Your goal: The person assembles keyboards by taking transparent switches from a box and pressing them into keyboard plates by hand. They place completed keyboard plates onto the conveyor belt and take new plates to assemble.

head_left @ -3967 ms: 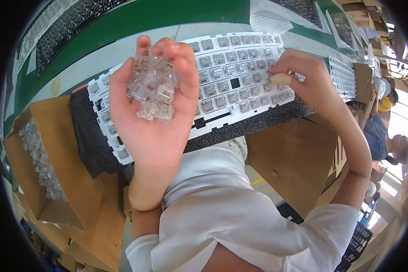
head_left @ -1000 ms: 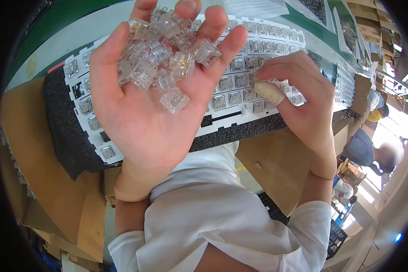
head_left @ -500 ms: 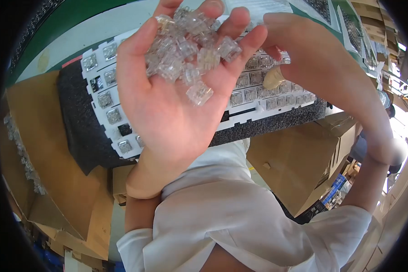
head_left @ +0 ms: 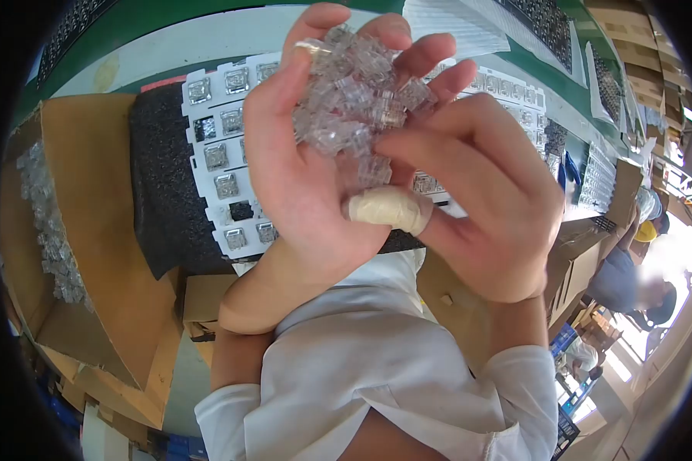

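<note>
My left hand [head_left: 300, 192] is palm up, its fingers curled around a heap of clear keyboard switches [head_left: 354, 92]. Over that palm, my right hand [head_left: 492, 192] closes thumb and fingers around one clear switch [head_left: 374, 170] at the heap's lower edge. A cream finger cot [head_left: 388, 209] covers the right thumb. Beneath both hands lies a white keyboard plate [head_left: 200, 165], filled with rows of clear switches; a few openings at its left show black. The hands hide the middle of the plate.
Black foam [head_left: 165, 169] lies under the plate. At the left stands a cardboard box [head_left: 100, 230] with many loose clear switches [head_left: 50, 223]. White foam sheet [head_left: 454, 31] and dark key plates lie on the green bench at the back. Another person [head_left: 623, 276] is far right.
My right hand has come back from the plate's right side to the heap in my left palm. My left hand has shifted slightly right, and the view has turned a little.
</note>
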Demonstrator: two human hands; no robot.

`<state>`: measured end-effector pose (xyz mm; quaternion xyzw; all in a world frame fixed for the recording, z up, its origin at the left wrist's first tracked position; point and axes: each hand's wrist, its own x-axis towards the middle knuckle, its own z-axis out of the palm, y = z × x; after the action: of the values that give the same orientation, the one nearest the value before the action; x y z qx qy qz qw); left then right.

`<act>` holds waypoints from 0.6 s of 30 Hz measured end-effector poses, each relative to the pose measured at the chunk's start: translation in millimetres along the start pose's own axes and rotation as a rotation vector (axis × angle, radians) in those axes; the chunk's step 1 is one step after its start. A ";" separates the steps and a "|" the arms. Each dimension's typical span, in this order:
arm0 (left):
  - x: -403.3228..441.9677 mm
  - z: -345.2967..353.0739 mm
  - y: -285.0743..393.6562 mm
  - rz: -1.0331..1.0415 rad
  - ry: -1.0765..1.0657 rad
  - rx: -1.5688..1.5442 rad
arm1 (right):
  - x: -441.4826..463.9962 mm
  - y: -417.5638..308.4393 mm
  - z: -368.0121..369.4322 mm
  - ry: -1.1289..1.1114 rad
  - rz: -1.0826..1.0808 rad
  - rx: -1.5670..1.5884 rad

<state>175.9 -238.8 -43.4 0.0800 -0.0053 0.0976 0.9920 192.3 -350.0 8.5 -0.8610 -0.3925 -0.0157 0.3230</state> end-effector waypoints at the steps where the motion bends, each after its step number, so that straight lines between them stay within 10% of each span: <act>1: -2.2 -3.7 -1.0 0.016 0.020 -0.091 | -2.4 -1.3 1.0 0.022 0.018 0.038; 5: -5.4 24.6 -11.4 0.073 0.317 -0.650 | -12.7 -7.5 -3.2 0.110 0.154 0.299; 10: -13.2 13.0 5.3 -0.085 0.172 -0.565 | -31.8 8.8 -18.1 0.115 0.311 0.823; 18: -36.9 7.2 84.7 0.088 0.256 -0.529 | -36.5 -3.1 -29.9 -0.248 0.474 0.503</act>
<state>123.3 -165.0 -23.9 -0.1943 0.0912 0.1453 0.9658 171.7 -389.7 23.6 -0.8172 -0.2100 0.2608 0.4692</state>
